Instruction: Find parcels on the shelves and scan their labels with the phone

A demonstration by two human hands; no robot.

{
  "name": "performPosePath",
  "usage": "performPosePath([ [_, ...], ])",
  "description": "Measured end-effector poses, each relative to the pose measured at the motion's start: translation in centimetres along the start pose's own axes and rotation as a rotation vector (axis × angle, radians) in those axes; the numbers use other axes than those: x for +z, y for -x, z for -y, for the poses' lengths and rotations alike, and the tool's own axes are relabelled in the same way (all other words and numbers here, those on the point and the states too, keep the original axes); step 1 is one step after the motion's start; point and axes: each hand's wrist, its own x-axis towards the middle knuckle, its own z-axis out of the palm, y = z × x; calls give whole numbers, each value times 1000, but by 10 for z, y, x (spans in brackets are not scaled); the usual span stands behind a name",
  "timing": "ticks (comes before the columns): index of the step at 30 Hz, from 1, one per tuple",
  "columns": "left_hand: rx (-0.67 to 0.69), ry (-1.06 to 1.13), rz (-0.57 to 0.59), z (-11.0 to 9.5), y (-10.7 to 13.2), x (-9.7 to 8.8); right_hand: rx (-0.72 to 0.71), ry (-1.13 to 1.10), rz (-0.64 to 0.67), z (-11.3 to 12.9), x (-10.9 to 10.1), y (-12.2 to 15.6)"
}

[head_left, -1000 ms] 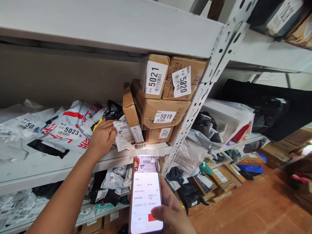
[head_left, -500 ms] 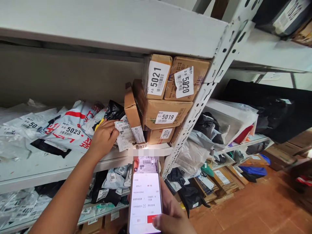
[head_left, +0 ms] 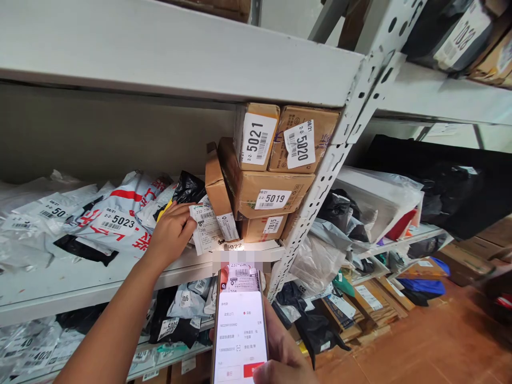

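My left hand (head_left: 173, 228) is closed at the left edge of a white printed shipping label (head_left: 206, 226), holding it flat toward me on the shelf; most of what lies behind it is hidden. A narrow cardboard box (head_left: 218, 186) leans just right of the label. In my right hand (head_left: 286, 346) is a smartphone (head_left: 240, 325), held upright below the shelf edge. Its screen shows a camera picture of the label above a form, and my thumb rests by the red button. Light falls on the tag 5022 near the phone's top.
Stacked cardboard boxes (head_left: 274, 194) stand against the perforated white post (head_left: 340, 154). Bagged parcels (head_left: 116, 218) lie along the shelf to the left. More parcels (head_left: 180, 309) fill the lower shelf, and others sit on the right-hand rack above a reddish floor (head_left: 384, 352).
The view has tilted slightly, so the shelf and boxes appear a little lower. Both hands keep their holds on the label and phone.
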Motion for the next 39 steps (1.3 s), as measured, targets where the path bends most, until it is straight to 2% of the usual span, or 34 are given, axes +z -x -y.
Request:
performPosePath([
  [12,2,8,2,1,1,1,-5,-7,-55,-1,0,-4],
  [18,0,6,-5,2,2,0,13,-8,-38,1,3,-2],
  [22,-8,5,7,2,1,1,52,-19,-76,2,-1,-3],
  [26,-23,10,9,-1,1,1,50,-55,-24,4,-6,-4],
  [32,-42,21,26,-2,1,0,12,-53,-42,-2,-14,-7],
  [39,-63,-5,18,-7,-1,0,77,-226,193,-9,-22,-23],
])
